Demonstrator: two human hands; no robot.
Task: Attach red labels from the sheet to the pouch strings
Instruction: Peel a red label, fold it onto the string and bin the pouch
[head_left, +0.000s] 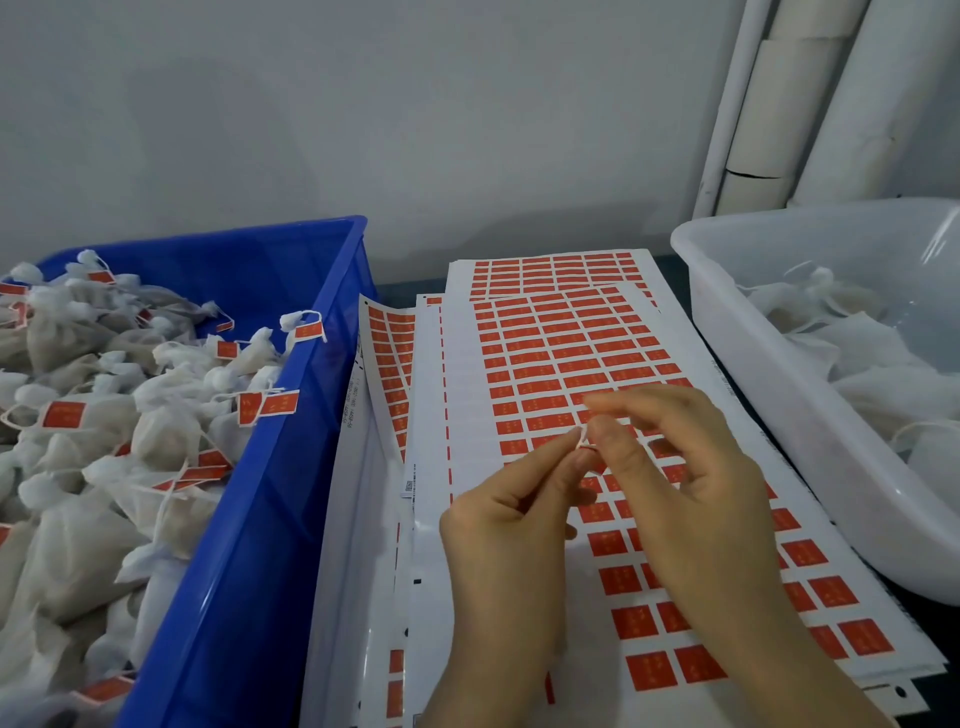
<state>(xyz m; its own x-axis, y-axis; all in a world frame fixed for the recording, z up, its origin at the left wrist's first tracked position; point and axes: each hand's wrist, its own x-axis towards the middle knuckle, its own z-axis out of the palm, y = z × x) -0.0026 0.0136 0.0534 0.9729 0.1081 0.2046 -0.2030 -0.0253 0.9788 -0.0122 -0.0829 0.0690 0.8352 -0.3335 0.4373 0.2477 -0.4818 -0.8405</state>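
Observation:
A stack of white sheets (550, 358) covered with rows of red labels lies in the middle. Above it, my left hand (511, 525) and my right hand (691, 478) meet at the fingertips and pinch a small red label (586, 446) with a bit of white string or backing at its edge. No pouch shows between the hands. The blue bin (291, 467) on the left is heaped with white pouches (104, 415) whose strings carry red labels.
A translucent white tub (769, 374) on the right holds white pouches (852, 343) without labels. Pale tubes (779, 104) lean against the grey wall behind it. More label sheets (384, 374) fan out under the top one, beside the blue bin.

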